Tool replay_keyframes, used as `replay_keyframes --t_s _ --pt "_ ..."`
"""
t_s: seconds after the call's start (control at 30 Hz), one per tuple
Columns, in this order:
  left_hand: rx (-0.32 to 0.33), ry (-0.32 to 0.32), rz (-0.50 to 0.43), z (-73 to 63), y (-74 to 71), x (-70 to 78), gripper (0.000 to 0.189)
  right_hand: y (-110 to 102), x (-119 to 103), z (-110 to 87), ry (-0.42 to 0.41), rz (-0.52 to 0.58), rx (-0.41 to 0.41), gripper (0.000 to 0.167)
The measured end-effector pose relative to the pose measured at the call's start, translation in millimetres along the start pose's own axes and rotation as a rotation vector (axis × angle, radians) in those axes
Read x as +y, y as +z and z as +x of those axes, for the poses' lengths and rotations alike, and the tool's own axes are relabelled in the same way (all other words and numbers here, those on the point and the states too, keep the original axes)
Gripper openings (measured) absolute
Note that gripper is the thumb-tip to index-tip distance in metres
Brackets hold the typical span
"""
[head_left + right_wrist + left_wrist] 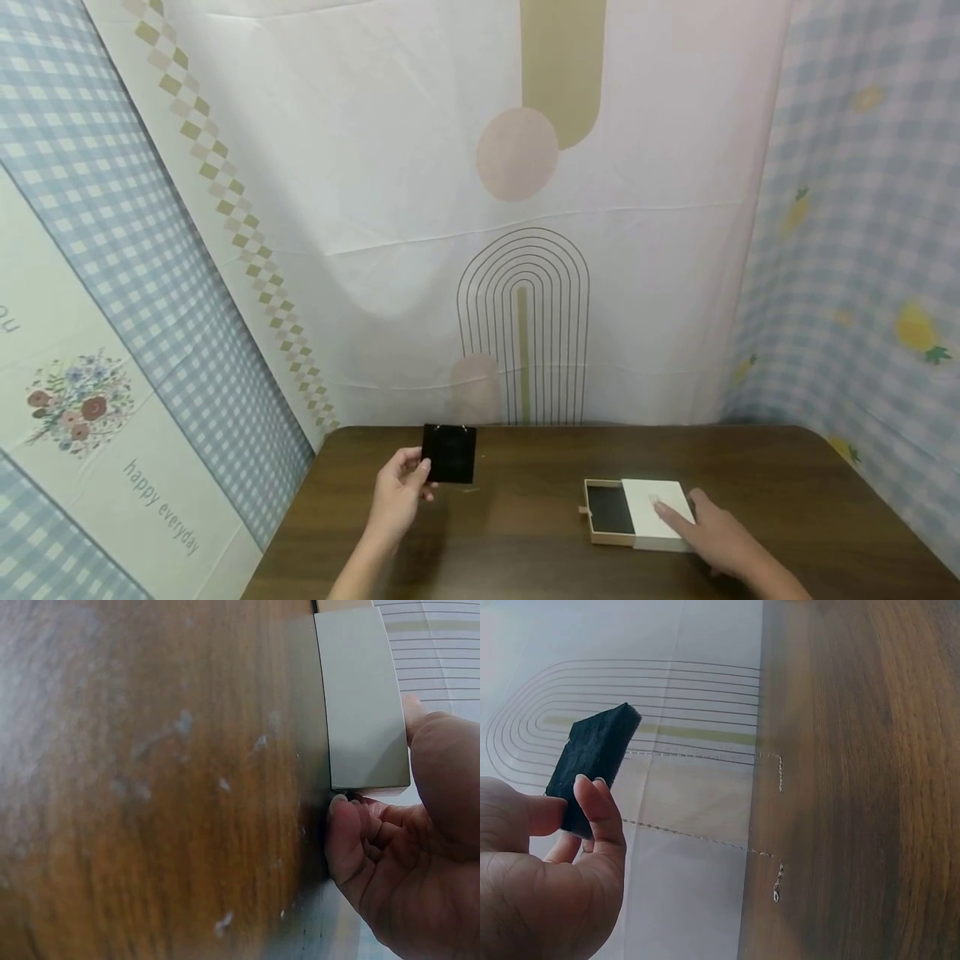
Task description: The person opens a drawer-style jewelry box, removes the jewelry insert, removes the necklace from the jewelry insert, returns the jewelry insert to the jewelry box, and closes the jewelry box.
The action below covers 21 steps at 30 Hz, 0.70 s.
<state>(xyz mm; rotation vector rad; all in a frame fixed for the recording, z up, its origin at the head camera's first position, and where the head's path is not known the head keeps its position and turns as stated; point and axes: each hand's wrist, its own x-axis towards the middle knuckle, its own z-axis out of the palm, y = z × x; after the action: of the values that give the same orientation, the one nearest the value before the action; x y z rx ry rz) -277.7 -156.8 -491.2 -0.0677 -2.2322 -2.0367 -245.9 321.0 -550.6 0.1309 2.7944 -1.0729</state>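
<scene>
My left hand (397,492) pinches a square black jewelry pad (452,454) by its side edge, held up over the table's left part. In the left wrist view, a thin silver chain (697,836) hangs from the pad in two strands, one with a small ring at its end. On the right, my right hand (720,533) grips the outer end of a white drawer-style gift box (658,515), thumb on top and fingers curled at its end. Its tan-edged inner tray (611,540) is slid partway out to the left, showing a black inside.
Both hands work over a brown wooden table (517,550). Behind it hangs a white patterned cloth (390,250) reaching the table's back edge. Blue checked cloths (847,275) enclose the right and left sides.
</scene>
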Motion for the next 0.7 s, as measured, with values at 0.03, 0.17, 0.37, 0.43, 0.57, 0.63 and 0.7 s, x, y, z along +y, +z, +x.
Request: replay_keyframes --t_s 0.03,0.17,0.37,0.43,0.57,0.63,0.7 --pt "0.001 0.000 0.000 -0.5 -0.5 -0.3 0.029 0.1 0.3 0.2 0.002 0.000 -0.002 0.088" --pt "0.000 -0.005 -0.017 -1.6 -2.3 -1.5 0.032 -0.5 0.5 1.7 0.009 0.005 -0.021 0.094" --pt "-0.009 -0.015 -0.035 -0.8 0.0 -2.6 0.034 -3.5 2.6 3.2 0.019 0.003 -0.027 0.097" --pt "-0.009 -0.017 -0.035 -1.0 0.9 -2.9 0.034 -3.5 2.5 2.1 0.016 0.000 -0.019 0.097" --pt "0.000 -0.026 -0.035 -2.2 -0.8 -3.3 0.033 -2.8 -2.3 -0.3 0.011 -0.014 -0.006 0.099" --pt "0.003 -0.026 -0.031 -2.5 -3.1 -4.0 0.033 -3.3 -5.0 -0.8 0.004 -0.027 0.004 0.098" --pt "0.001 -0.025 -0.028 -2.8 -4.7 -4.6 0.034 -6.7 -8.2 -1.0 -0.011 -0.092 0.026 0.099"
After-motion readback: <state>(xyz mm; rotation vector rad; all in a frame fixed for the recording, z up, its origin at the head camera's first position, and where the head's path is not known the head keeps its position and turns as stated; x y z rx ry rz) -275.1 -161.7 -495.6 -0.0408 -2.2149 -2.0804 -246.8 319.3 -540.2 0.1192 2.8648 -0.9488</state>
